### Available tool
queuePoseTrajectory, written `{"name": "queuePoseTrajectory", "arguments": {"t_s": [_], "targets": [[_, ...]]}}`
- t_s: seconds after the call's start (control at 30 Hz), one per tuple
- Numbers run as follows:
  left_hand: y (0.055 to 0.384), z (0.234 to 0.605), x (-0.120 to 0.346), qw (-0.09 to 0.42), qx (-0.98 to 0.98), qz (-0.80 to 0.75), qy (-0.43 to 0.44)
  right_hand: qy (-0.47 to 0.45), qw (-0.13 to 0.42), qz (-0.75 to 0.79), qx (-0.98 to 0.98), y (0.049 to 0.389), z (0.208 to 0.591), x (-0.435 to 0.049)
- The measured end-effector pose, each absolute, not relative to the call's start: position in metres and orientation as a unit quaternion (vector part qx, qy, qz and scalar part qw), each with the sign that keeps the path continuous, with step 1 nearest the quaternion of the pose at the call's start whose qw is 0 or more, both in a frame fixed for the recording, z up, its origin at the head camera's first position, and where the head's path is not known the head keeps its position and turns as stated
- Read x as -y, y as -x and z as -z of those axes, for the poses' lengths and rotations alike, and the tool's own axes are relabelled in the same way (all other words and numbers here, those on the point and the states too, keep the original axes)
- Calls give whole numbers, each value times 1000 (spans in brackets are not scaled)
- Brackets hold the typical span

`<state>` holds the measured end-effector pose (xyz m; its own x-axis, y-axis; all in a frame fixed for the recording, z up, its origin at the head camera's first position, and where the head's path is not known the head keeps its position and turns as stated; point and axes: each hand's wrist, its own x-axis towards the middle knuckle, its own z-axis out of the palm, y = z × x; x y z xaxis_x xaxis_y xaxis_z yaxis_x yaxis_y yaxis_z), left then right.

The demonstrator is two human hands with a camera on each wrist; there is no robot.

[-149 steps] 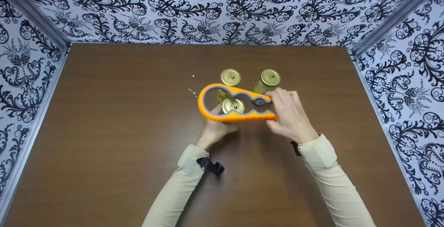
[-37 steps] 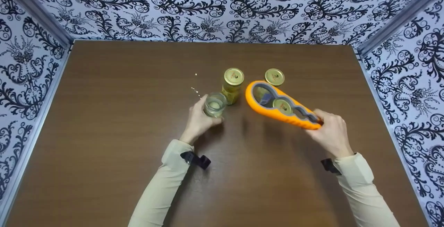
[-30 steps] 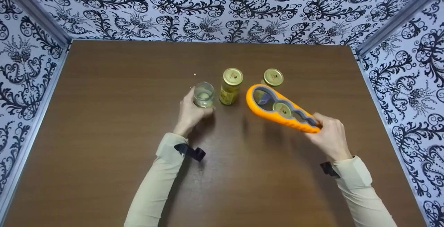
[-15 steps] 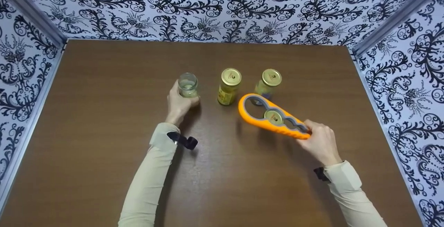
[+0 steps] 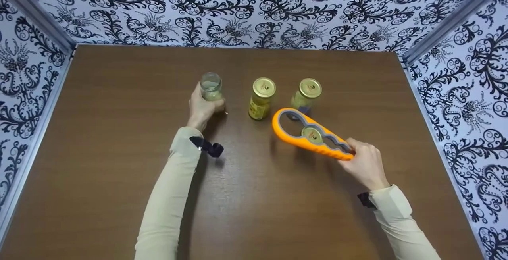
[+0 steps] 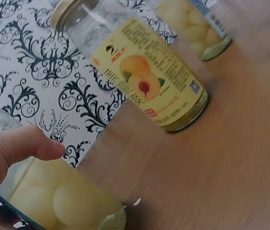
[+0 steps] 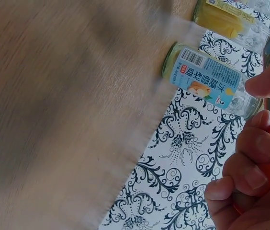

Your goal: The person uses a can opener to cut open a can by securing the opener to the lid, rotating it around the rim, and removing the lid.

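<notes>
My left hand (image 5: 203, 107) grips a lidless glass jar (image 5: 210, 85) at the back left. In the left wrist view, pale round fruit (image 6: 68, 196) shows through the jar's glass, with my thumb across its side. On the right, my right hand (image 5: 365, 162) holds the handles of an orange jar opener (image 5: 301, 141) with grey inner grips. A gold lid (image 5: 312, 135) sits in the opener's middle loop. In the right wrist view, my curled fingers (image 7: 257, 167) wrap the orange handle.
A jar with a yellow peach label (image 5: 259, 107) and gold lid stands upright between my hands. Right of it, behind the opener, stands a lidded jar with a blue label (image 5: 303, 99). Patterned walls (image 5: 254, 10) border the brown table (image 5: 119, 153).
Five seconds ago the left-hand jar wore its lid under the opener; now the lid is in the opener. The jar has moved left and back; my right hand has moved right and toward me.
</notes>
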<state>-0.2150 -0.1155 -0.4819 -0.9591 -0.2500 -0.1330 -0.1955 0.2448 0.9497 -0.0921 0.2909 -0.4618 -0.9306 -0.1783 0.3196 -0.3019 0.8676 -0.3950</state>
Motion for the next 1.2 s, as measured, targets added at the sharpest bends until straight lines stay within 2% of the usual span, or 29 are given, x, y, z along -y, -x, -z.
{"name": "queuePoseTrajectory", "arguments": {"t_s": [0.47,0.63,0.87,1.2], "targets": [[213,489,119,29,763,631,-139,-124,131,-231,956,89,463,-288],[202,490,124,23,758,637,-142,-124,130,-227,957,88,463,-289],[181,483,127,47,788,593,-158,-129,134,-208,960,89,464,-290],[154,469,118,11,749,649,-134,-138,140,-190,962,92,462,-283]]}}
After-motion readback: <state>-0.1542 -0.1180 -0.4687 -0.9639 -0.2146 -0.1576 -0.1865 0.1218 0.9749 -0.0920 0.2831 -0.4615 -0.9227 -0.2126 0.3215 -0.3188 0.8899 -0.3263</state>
